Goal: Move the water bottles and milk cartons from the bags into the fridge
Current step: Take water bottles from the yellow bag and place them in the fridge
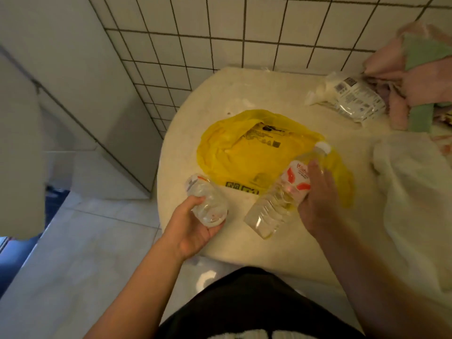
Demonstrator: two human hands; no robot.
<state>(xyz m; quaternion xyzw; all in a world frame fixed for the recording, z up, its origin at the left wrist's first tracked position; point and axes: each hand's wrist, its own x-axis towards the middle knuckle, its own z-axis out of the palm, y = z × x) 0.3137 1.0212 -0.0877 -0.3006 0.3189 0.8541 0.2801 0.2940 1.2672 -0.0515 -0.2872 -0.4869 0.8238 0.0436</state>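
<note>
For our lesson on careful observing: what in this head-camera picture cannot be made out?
Head view:
Wording on right bottle: blurred, partly under right hand.
Neck of left bottle, in left hand: blurred.
Print on yellow bag: too small.
Contents of clear packet: blurred through wrapper.
Pink cloth: cut off by right edge.

Open tabletop (220, 94) between bag (232, 152) and wall (220, 33)

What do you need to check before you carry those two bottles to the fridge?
1. Grip of left hand on left bottle: ok.
2. Grip of right hand on right bottle: ok.
3. The white cap on right bottle: ok.
4. Flat yellow bag emptied: ok.
5. Far clear bag emptied: not ok, still full.
6. Open fridge door: cannot tell, out of view.
</note>
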